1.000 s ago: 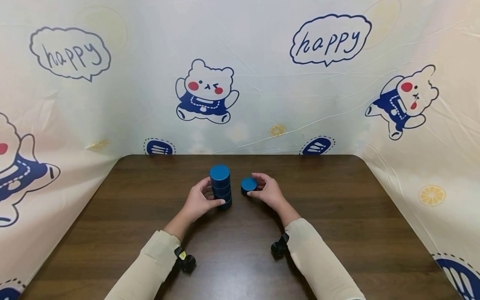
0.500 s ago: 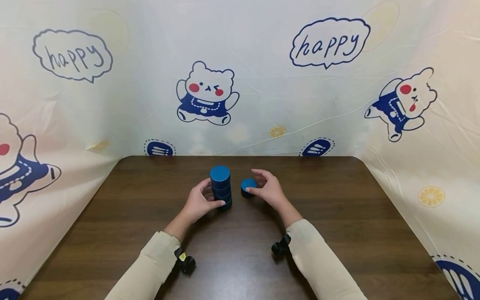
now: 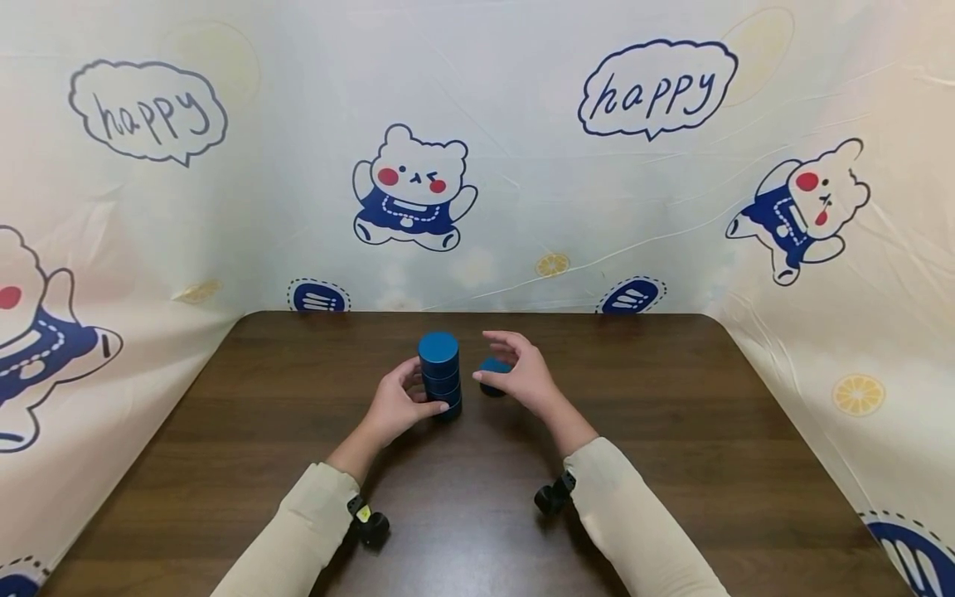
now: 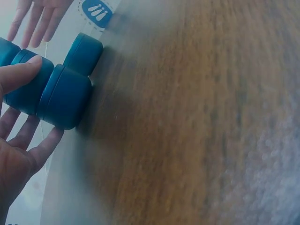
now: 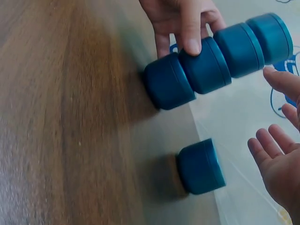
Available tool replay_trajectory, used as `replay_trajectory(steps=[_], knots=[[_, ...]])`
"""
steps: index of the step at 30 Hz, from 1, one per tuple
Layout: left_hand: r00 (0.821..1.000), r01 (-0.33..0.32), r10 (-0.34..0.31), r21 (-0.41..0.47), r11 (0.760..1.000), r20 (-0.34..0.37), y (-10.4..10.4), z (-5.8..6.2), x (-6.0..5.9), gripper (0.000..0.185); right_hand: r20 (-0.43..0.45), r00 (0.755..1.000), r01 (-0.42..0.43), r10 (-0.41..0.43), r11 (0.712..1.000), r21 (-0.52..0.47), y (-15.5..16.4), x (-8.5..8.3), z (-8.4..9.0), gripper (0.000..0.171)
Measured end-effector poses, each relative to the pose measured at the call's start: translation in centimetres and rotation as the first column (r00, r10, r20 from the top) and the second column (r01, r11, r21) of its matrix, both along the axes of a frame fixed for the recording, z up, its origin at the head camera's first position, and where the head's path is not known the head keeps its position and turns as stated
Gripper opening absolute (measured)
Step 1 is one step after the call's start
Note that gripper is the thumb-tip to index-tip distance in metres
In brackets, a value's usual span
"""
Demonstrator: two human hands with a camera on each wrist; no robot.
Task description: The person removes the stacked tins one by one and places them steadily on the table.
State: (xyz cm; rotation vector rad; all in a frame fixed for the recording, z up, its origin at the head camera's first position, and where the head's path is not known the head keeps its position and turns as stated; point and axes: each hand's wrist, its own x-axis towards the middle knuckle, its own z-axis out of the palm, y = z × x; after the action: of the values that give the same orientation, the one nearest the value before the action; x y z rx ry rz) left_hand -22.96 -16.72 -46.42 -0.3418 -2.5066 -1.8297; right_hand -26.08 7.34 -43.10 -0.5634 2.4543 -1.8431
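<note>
Stack of round, flat blue plastic pucks (image 3: 439, 375) stands upright near the middle of the dark wood-grain table (image 3: 671, 464), toward its far half. I count four pucks in the right wrist view (image 5: 220, 56); the head view does not separate the lower ones cleanly.

Left hand (image 3: 395, 405) grips the stack low down: thumb on the near side, fingers curled round the far side. Left wrist view confirms it, thumb tip lying on the second puck from the bottom (image 4: 28, 86), fingers (image 4: 33, 145) bent under the bottom one.

Single loose blue puck (image 3: 494, 371) lies flat on the table just right of the stack, apart from it. Right wrist view shows it (image 5: 201, 166) sitting alone, a gap of bare table between it and the stack's base.

Right hand (image 3: 522, 375) hovers just above and to the right of the loose puck, partly covering it from the head camera. Fingers are spread and only loosely bent, grasping nothing; from the right wrist camera the fingertips (image 5: 269, 147) are clear of the puck, no contact.

Both forearms wear cream long sleeves (image 3: 298, 531), each with a small black wrist-mounted camera (image 3: 370, 524) near the cuff. Backdrop is a pale printed sheet (image 3: 522, 166) with cartoon bears and "happy" speech bubbles, wrapping the table on three sides.
</note>
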Motion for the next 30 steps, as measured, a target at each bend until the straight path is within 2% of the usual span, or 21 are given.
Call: replay_trajectory(steps=[2, 3, 6, 9, 10, 13, 15, 22, 30], knots=[[1.0, 0.002, -0.002, 0.0, 1.0, 0.003, 0.1, 0.1, 0.1, 0.077, -0.012, 0.999, -0.03, 0.03, 1.0, -0.001, -0.3, 0.2, 0.3, 0.062], [1.0, 0.006, -0.006, 0.0, 1.0, 0.002, 0.2, 0.5, 0.4, 0.076, -0.012, 0.999, -0.042, 0.042, 0.999, 0.005, -0.5, 0.6, 0.9, 0.062], [1.0, 0.016, -0.017, 0.007, 1.0, 0.002, 0.2, 0.5, 0.5, 0.075, -0.023, 0.997, -0.07, 0.07, 0.998, 0.002, -0.9, 0.7, 1.3, 0.064], [0.999, 0.032, -0.032, 0.02, 0.999, 0.007, 0.2, 1.3, 1.1, 0.074, -0.037, 0.995, -0.091, 0.091, 0.996, -0.002, -1.3, 0.9, 1.7, 0.064], [0.999, 0.034, -0.034, 0.02, 0.999, 0.008, 0.2, 1.2, 1.1, 0.074, -0.05, 0.994, -0.094, 0.094, 0.996, -0.008, -1.3, 0.6, 1.4, 0.064], [0.999, 0.041, -0.041, 0.015, 0.999, 0.015, 0.4, 2.1, 1.7, 0.072, -0.082, 0.991, -0.11, 0.109, 0.994, -0.005, -1.7, 0.8, 1.8, 0.063], [0.999, 0.043, -0.043, 0.001, 0.999, 0.009, 0.4, 2.2, 1.7, 0.071, -0.102, 0.988, -0.119, 0.117, 0.993, -0.009, -1.9, 0.9, 2.1, 0.063], [0.999, 0.039, -0.039, 0.002, 0.999, 0.01, -0.2, -0.3, 0.1, 0.073, -0.144, 0.977, -0.161, 0.157, 0.987, -0.018, -2.9, 1.3, 3.3, 0.064], [0.999, 0.041, -0.041, -0.012, 0.999, -0.012, -0.5, -0.7, -0.1, 0.07, -0.113, 0.975, -0.195, 0.193, 0.981, -0.005, -3.8, 1.4, 4.0, 0.065]])
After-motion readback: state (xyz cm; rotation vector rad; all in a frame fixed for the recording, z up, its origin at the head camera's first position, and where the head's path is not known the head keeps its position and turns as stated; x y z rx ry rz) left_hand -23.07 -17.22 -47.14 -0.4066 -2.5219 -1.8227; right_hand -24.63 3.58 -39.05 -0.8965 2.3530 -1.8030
